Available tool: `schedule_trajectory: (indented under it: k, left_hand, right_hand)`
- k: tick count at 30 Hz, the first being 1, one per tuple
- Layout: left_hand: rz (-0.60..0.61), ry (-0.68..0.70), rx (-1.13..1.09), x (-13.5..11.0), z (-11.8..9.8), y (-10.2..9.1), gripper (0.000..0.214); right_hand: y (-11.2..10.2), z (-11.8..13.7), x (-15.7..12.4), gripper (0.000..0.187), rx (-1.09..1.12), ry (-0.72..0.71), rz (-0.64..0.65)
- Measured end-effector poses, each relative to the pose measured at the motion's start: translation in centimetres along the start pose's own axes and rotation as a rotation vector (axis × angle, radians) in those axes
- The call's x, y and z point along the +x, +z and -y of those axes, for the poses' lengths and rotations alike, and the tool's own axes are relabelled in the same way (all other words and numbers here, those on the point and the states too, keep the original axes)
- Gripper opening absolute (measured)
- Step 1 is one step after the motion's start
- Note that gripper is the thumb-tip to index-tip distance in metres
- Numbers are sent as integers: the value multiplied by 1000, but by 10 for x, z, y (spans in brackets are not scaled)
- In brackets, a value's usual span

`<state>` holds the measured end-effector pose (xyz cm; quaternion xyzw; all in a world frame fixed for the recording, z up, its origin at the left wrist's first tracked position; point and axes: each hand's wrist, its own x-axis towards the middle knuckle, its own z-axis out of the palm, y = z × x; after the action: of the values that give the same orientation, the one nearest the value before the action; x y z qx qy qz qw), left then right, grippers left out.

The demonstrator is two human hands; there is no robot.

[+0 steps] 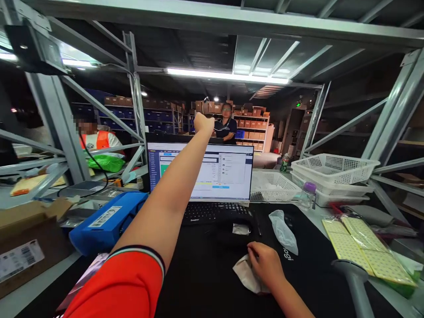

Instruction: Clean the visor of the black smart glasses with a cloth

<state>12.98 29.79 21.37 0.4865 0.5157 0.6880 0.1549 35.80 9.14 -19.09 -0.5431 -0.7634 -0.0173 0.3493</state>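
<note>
My left hand (pixel 204 124) is stretched far forward, above the top edge of the monitor (pixel 232 176). Its fingers are closed, and a small dark and shiny item (pixel 207 105) shows just over them, too small to name. Low on the black desk mat (pixel 198 274), my right hand (pixel 267 265) is closed on a beige cloth pouch (pixel 247 274) lying under its fingers. Behind that hand are a small clear packet (pixel 241 229) and a crumpled white plastic bag (pixel 284 232). My left forearm crosses in front of the screen and keyboard (pixel 212 213).
On the left stand a blue box (pixel 107 221) and an open cardboard box (pixel 29 251). White baskets (pixel 334 170), a purple-lidded bottle (pixel 308 194), yellow patterned packets (pixel 367 247) and a grey scanner (pixel 354 278) are at right. Two people are beyond the metal frame (pixel 134 88).
</note>
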Motion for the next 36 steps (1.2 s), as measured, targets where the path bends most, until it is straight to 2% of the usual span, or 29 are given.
schedule_trajectory:
  k: [3, 6, 9, 11, 15, 21, 27, 31, 36]
  left_hand:
    - [-10, 310, 190, -2, 4, 2, 31]
    - [103, 643, 401, 2, 5, 7, 20]
    - [250, 795, 427, 15, 7, 15, 36]
    - [289, 828, 396, 25, 9, 20, 42]
    - [240, 823, 395, 35, 14, 26, 45]
    - [176, 863, 552, 25, 21, 33, 47]
    - [216, 864, 634, 17, 25, 36, 57]
    - [209, 824, 706, 18, 28, 40, 56]
    - [183, 851, 802, 28, 35, 46, 51]
  right_hand:
    - [-3, 2, 0, 26, -3, -2, 5]
    - [-7, 7, 0, 23, -7, 4, -36]
    - [-9, 12, 0, 20, -12, -17, -64]
    - [-10, 14, 0, 18, -18, -36, -65]
    - [-10, 17, -1, 17, -28, -54, -70]
    - [-10, 17, -3, 16, -22, -111, -130]
    - [-11, 22, -3, 18, -10, -146, -165]
    - [-14, 24, -3, 18, -8, -161, -175]
    - [-15, 25, -4, 20, 22, -189, -207]
